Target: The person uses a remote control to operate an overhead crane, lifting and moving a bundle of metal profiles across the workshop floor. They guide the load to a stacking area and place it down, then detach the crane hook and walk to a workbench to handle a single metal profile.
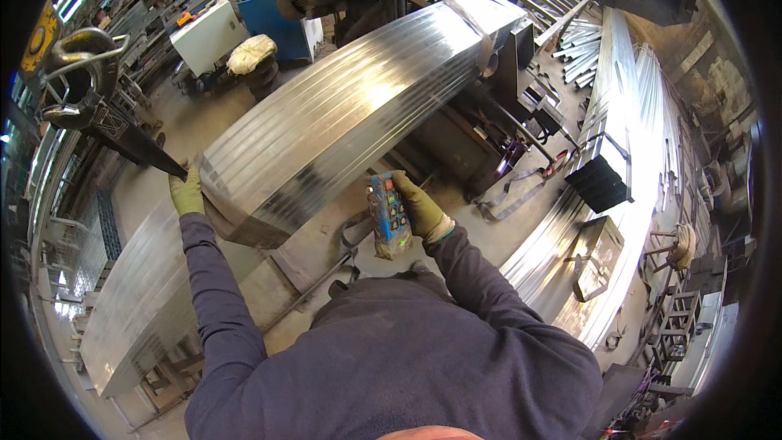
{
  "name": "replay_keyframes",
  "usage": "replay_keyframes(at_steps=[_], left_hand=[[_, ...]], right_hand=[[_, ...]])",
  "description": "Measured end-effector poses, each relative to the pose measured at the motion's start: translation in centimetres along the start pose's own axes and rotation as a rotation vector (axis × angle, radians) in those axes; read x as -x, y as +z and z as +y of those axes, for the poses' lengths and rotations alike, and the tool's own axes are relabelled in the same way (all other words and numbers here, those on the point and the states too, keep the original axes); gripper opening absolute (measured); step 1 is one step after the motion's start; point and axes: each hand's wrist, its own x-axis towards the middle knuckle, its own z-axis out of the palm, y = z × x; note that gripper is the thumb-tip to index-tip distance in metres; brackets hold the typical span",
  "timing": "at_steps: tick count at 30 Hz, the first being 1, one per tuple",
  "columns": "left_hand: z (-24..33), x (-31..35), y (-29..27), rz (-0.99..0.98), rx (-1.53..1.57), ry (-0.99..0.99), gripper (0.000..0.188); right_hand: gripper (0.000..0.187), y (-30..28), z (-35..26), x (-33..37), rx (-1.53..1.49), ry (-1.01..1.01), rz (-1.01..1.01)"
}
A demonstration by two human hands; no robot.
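My right hand [419, 207] is wrapping its fingers round the blue remote [380, 216]; my left hand [186, 193] is resting at the near end of the metal bundle [326, 90] ahead, its pinch unclear. The bundle is looking heavy, stiff, slippery, best steadied there.

Two gloves [186, 195] (one pair), one remote [381, 210], one hook [96, 44].

Right of the right hand [419, 208], room opens above the floor [487, 238] until silver tubes [542, 257]; the strapped bundle [342, 98] obstructs toward the left hand [187, 193].
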Motion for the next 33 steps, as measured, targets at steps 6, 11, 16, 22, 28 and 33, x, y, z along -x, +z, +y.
replay_keyframes(at_steps=[6,11,16,22,28,33], left_hand=[[-0.2,-1.0,-1.3,-0.033,-0.100,0.039,0.044],[-1.5,-3.9,-3.8,-0.121,-0.068,0.128,0.033],[-0.9,-4.8,-5.2,-0.135,-0.042,0.106,0.034],[2.0,-3.2,-6.1,-0.250,-0.033,-0.123,0.032],[3.0,-3.7,-4.8,-0.078,-0.191,0.010,0.035],[3.2,-5.4,-4.5,-0.115,0.088,0.019,0.027]], right_hand=[[0.061,0.0,0.7,-0.3,-0.007,0.041,-0.029],[0.062,0.9,1.3,-0.5,-0.028,0.067,-0.058],[0.061,2.2,1.8,-0.6,-0.020,0.067,-0.030],[0.054,2.6,2.5,-1.4,0.023,0.056,0.090],[0.056,3.8,3.9,-2.1,0.016,0.084,0.004],[0.058,5.9,4.3,-2.1,0.157,0.035,0.058]])
